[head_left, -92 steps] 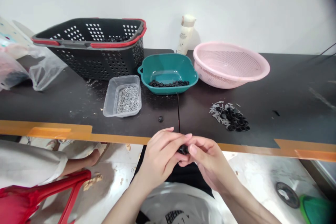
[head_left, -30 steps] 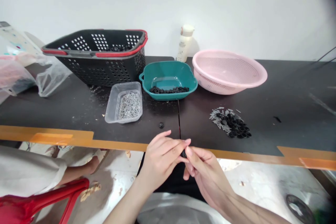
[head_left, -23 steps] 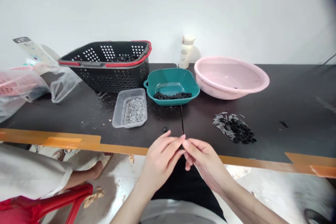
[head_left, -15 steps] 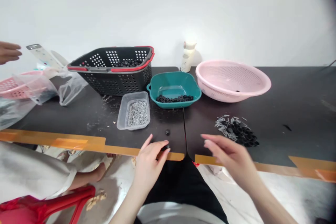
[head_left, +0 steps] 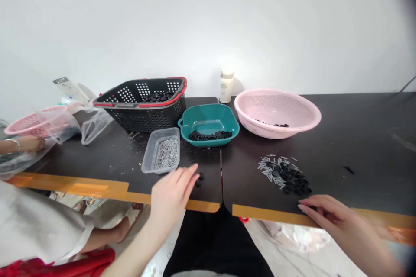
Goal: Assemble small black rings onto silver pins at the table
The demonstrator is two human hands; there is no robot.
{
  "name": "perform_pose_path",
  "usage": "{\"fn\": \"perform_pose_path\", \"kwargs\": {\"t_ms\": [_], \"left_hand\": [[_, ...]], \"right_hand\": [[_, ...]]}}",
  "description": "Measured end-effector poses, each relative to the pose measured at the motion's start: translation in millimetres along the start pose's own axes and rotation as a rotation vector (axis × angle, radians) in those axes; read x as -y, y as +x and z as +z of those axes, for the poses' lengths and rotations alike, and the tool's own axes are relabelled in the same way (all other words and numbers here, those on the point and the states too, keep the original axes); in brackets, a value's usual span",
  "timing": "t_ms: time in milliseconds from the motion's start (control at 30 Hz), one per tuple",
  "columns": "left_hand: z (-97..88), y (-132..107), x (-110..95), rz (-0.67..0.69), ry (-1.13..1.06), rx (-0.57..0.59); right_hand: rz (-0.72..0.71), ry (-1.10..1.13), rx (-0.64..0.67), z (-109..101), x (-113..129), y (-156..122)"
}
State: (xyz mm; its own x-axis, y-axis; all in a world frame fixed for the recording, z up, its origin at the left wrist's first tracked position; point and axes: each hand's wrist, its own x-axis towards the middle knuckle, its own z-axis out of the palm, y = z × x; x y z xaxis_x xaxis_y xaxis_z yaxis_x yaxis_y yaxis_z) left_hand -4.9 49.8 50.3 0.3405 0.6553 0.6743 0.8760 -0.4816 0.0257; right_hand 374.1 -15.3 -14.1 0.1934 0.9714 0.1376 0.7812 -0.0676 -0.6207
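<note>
My left hand (head_left: 172, 188) is over the front of the dark table, fingers stretched out and thumb apart. Right beside its fingertips lie two small round black parts (head_left: 199, 178); whether the fingers touch them is unclear. Off to the right, my right hand (head_left: 334, 218) hovers by the table's front edge, thumb and index tips drawn close together. Anything between those tips is too small to make out. Just beyond them is a heap of black ring-like parts (head_left: 294, 179), with short grey pins (head_left: 271, 169) scattered along its left side.
A clear tub (head_left: 147, 156) of metal pins stands near a teal basin (head_left: 211, 117) of black parts. Behind are a black basket (head_left: 146, 117), a white bottle (head_left: 226, 88) and a pink colander (head_left: 276, 97). Another person's hand (head_left: 30, 143) is at far left.
My right hand has moved right and down to the heap's near edge. My left fingers have straightened beside the two black parts. The other person's hand has come down. The view has shifted.
</note>
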Motion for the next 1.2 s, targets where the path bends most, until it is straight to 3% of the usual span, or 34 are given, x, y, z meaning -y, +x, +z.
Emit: {"fn": "perform_pose_path", "kwargs": {"t_ms": [33, 67, 133, 267, 400, 500, 633, 767, 900, 1100, 1200], "left_hand": [[-4.8, 20.0, 5.6, 0.004, 0.019, -0.017], [-7.2, 42.7, 12.0, -0.038, 0.045, 0.037], [-2.1, 90.9, 25.4, -0.126, 0.117, 0.36], [43.0, 166.1, 43.8, -0.031, 0.097, 0.697], [93.4, 193.7, 46.5, 0.025, 0.093, 1.028], [112.7, 197.1, 44.6, 0.02, 0.107, 1.169], [118.2, 196.2, 45.6, 0.027, 0.098, 1.218], [115.3, 192.3, 51.0, 0.039, 0.079, 1.173], [115.5, 190.0, 53.7, 0.025, 0.07, 1.155], [120.4, 194.0, 46.7, -0.022, 0.004, 1.189], [113.7, 195.8, 45.7, -0.039, -0.064, 1.117]], "right_hand": [[-0.013, -0.013, 0.007, 1.4, -0.5, 1.3], [-0.03, -0.028, 0.014, 2.1, -1.6, 2.5], [-0.065, -0.05, 0.009, 2.1, -5.1, 3.9], [-0.111, -0.009, -0.01, 1.0, -9.2, -0.3], [-0.117, 0.055, -0.02, 2.1, -1.7, -5.5], [-0.104, 0.102, -0.024, 3.3, 5.9, -5.8], [-0.068, 0.147, -0.045, 4.6, 11.8, -5.5], [0.076, 0.164, -0.105, 8.2, 15.5, -3.4], [0.13, 0.303, -0.094, 18.2, 24.1, 2.4], [0.086, 0.486, -0.165, 36.7, 55.7, -0.3], [0.2, 0.627, -0.159, 39.3, 74.8, 0.0]]}}
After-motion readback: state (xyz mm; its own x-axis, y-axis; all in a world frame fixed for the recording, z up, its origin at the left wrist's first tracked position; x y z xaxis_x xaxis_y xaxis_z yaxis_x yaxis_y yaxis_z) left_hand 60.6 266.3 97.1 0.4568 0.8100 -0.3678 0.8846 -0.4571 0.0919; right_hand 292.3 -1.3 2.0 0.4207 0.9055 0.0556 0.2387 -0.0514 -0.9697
